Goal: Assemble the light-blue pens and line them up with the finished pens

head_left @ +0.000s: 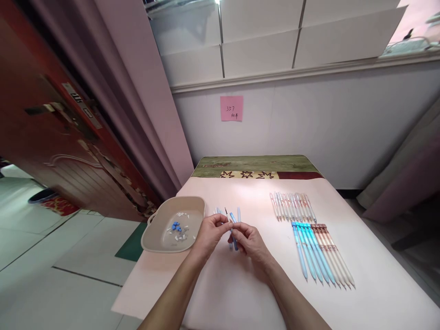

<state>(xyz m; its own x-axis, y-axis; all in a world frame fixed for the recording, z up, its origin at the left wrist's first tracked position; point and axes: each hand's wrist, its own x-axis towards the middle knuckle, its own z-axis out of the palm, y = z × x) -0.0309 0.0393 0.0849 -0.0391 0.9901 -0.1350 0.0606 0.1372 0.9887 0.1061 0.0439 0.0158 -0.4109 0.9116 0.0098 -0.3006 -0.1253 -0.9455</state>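
Note:
Both my hands meet over the middle of a pale pink table (240, 293). My right hand (252, 243) grips a blue pen barrel (234, 229), fingers closed round it. My left hand (211, 231) pinches something small at the barrel's upper end; I cannot make out what. Just behind the hands lie a few loose pen parts (238, 213), pale blue and white.
A beige tray (156, 233) with small blue and white bits stands at the table's left edge. Two rows of finished pens (318, 250) lie to the right. A pink note (231, 108) hangs on the wall; a dark red door (51, 137) stands at left.

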